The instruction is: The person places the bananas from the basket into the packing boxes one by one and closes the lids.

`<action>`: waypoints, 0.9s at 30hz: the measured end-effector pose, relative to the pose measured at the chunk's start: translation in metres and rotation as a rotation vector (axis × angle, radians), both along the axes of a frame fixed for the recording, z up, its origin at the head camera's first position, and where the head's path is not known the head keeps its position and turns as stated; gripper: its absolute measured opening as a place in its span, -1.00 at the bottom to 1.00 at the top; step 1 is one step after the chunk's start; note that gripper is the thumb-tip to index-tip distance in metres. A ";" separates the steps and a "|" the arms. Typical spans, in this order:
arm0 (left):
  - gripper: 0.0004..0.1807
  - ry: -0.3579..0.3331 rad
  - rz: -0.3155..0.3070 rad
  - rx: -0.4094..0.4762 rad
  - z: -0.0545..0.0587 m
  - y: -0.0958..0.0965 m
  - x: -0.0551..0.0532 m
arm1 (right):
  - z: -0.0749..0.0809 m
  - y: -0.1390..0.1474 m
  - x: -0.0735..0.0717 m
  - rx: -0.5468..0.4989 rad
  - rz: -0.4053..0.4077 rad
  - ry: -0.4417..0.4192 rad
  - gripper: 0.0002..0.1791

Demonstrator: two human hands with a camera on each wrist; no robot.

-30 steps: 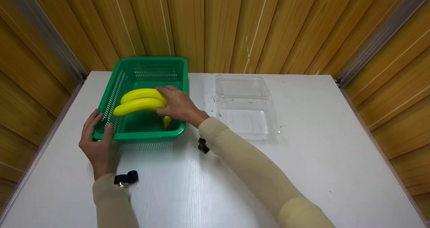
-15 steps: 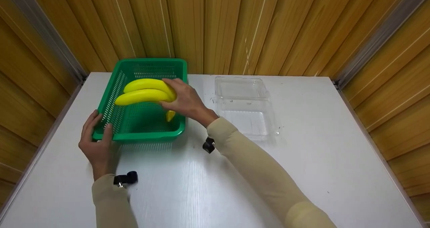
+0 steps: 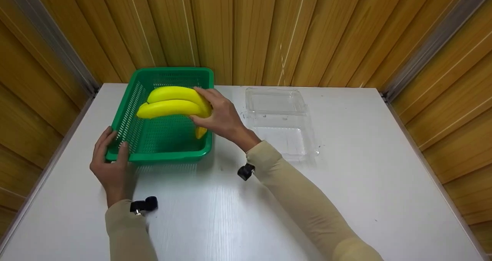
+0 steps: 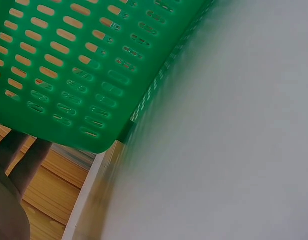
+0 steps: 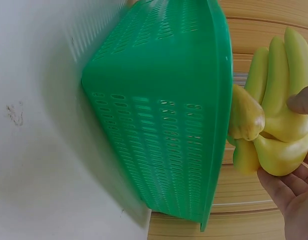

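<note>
A bunch of yellow bananas (image 3: 169, 108) is held over the green basket (image 3: 165, 156), its tips pointing left. My right hand (image 3: 223, 117) grips the bunch at its right end, thumb on the near side and fingers on the far side. In the right wrist view the bananas (image 5: 276, 112) show beside the basket's rim, with several fruits joined together. At the basket's near left corner, my left hand (image 3: 109, 170) holds the rim, with the thumb over the front edge and fingers along the left side. Only part of that hand shows in the left wrist view, behind the perforated basket wall (image 4: 69, 65).
To the right of the basket lies a clear plastic clamshell box (image 3: 278, 138), its lid opened towards the back. Both stand on a white table (image 3: 207, 222). Wood-look panels (image 3: 250, 34) close off the back and both sides.
My right hand has raised the bananas and drawn them right and slightly back, towards the basket's right rim. My left hand has stayed at the basket's corner.
</note>
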State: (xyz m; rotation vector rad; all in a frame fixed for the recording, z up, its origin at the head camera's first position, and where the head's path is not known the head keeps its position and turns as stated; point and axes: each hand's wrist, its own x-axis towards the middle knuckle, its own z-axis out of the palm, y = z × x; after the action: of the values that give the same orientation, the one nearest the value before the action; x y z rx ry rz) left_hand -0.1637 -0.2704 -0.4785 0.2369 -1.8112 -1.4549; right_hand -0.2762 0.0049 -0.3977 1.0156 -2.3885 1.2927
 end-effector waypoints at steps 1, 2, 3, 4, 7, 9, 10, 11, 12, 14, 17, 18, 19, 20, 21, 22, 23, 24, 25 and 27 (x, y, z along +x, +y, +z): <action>-0.56 -0.003 0.001 0.001 0.000 0.000 0.000 | 0.000 0.001 0.001 -0.006 -0.001 0.013 -0.21; -0.56 -0.005 0.003 0.001 0.001 0.000 0.000 | 0.000 0.002 0.002 -0.011 -0.002 0.024 -0.21; -0.56 -0.003 0.002 0.000 0.001 0.000 0.000 | 0.001 0.004 0.003 -0.015 -0.003 0.034 -0.21; -0.56 -0.003 0.003 -0.001 0.001 0.000 0.000 | 0.001 0.005 0.004 -0.019 -0.003 0.044 -0.21; -0.56 0.009 -0.001 -0.004 0.001 -0.001 0.000 | 0.001 0.010 0.007 -0.036 -0.011 0.066 -0.21; -0.56 0.017 -0.002 -0.010 0.001 -0.001 0.000 | 0.001 0.013 0.008 -0.045 -0.018 0.078 -0.22; -0.56 0.018 -0.002 -0.012 0.000 -0.001 -0.001 | 0.001 0.014 0.009 -0.049 -0.023 0.084 -0.22; -0.56 0.021 -0.001 -0.013 0.000 -0.001 -0.001 | 0.001 0.016 0.010 -0.052 -0.030 0.091 -0.22; -0.56 0.024 -0.002 -0.013 -0.001 -0.001 -0.001 | 0.001 0.018 0.011 -0.054 -0.037 0.097 -0.22; -0.56 0.026 -0.001 -0.014 -0.002 -0.002 -0.002 | 0.001 0.021 0.012 -0.055 -0.050 0.102 -0.22; -0.56 0.023 -0.004 -0.002 -0.002 -0.001 -0.002 | 0.000 0.026 0.014 -0.058 -0.070 0.107 -0.22; -0.56 0.022 -0.007 0.002 -0.002 -0.001 -0.002 | -0.001 0.028 0.015 -0.060 -0.074 0.105 -0.22; -0.56 0.017 -0.007 0.006 -0.001 0.000 -0.001 | -0.002 0.030 0.016 -0.063 -0.078 0.105 -0.22; -0.56 0.014 -0.008 0.010 -0.001 0.001 -0.001 | -0.002 0.032 0.016 -0.066 -0.082 0.107 -0.22; -0.56 0.008 -0.007 0.012 0.000 0.001 0.000 | -0.003 0.033 0.017 -0.071 -0.085 0.112 -0.22; -0.56 0.002 -0.005 0.011 0.000 0.002 0.000 | -0.004 0.035 0.017 -0.077 -0.086 0.116 -0.22; -0.56 -0.004 -0.004 0.013 0.000 0.002 0.000 | -0.004 0.037 0.017 -0.081 -0.089 0.118 -0.21; -0.57 -0.005 -0.004 0.015 0.001 0.003 0.000 | -0.005 0.038 0.018 -0.086 -0.092 0.123 -0.21; -0.57 -0.007 -0.003 0.015 0.001 0.003 0.000 | -0.006 0.040 0.018 -0.089 -0.095 0.129 -0.21; -0.57 -0.004 -0.003 0.013 0.002 0.004 0.000 | -0.007 0.044 0.019 -0.095 -0.103 0.136 -0.21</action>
State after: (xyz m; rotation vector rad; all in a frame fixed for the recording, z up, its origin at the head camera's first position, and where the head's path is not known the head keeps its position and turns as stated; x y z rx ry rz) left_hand -0.1634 -0.2665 -0.4768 0.2437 -1.8068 -1.4700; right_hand -0.2571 0.0488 -0.4048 0.9110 -2.2261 1.2464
